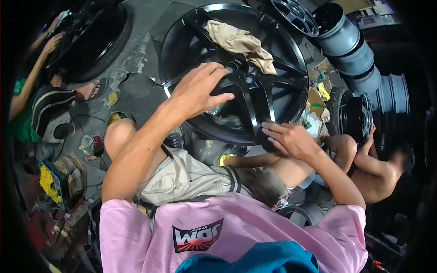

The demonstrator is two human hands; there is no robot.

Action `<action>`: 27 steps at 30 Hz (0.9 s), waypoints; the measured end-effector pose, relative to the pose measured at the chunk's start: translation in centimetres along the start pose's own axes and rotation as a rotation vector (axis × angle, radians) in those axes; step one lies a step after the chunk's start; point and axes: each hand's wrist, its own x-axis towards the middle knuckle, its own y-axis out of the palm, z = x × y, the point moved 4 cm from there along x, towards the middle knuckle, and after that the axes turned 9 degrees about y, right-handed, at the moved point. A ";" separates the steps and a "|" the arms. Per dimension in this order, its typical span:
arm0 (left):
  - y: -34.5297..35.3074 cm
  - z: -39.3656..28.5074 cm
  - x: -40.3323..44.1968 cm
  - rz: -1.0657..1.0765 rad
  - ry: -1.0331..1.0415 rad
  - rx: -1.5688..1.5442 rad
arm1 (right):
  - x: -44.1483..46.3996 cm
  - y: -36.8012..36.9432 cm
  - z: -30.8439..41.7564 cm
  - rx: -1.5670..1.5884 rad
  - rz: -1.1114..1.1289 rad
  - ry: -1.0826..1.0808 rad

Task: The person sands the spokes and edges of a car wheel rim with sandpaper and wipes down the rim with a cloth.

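A large black alloy wheel rim (248,107) lies face up before my knees, its spokes and centre showing. My left hand (198,91) is over its left side, thumb spread from the fingers; the fingertips are near the hub, and whether they touch I cannot tell. At the lower right edge, my right hand (291,141) has its fingers stretched out against the rim beside a spoke, holding nothing. A crumpled beige cloth (239,43) is draped across the upper spokes.
Silver-grey wheel rims (353,59) are stacked at the upper right. One person (378,175) sits at the right; another person's arm (29,82) reaches to a black wheel (93,43) at the upper left. A small can (92,144) stands left of my knee.
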 end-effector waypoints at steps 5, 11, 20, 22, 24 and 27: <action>6.5 -4.9 2.8 0.039 0.277 -0.129 | 3.4 -1.2 -2.3 0.012 -0.273 -0.002; 8.5 -5.3 3.3 0.088 0.330 -0.006 | -2.0 0.9 0.8 0.163 -0.240 0.056; 11.3 -7.4 3.7 0.211 0.477 -0.078 | -6.7 4.9 2.3 0.310 -0.559 0.480; 11.2 -7.7 3.4 0.220 0.439 -0.110 | -5.5 4.4 4.5 0.332 -0.571 0.502; 10.4 -7.0 4.1 0.214 0.411 -0.038 | -4.9 5.0 4.4 0.314 -0.632 0.601; 9.0 -5.2 5.3 0.193 0.303 0.019 | -0.2 3.5 1.9 0.266 -0.701 0.571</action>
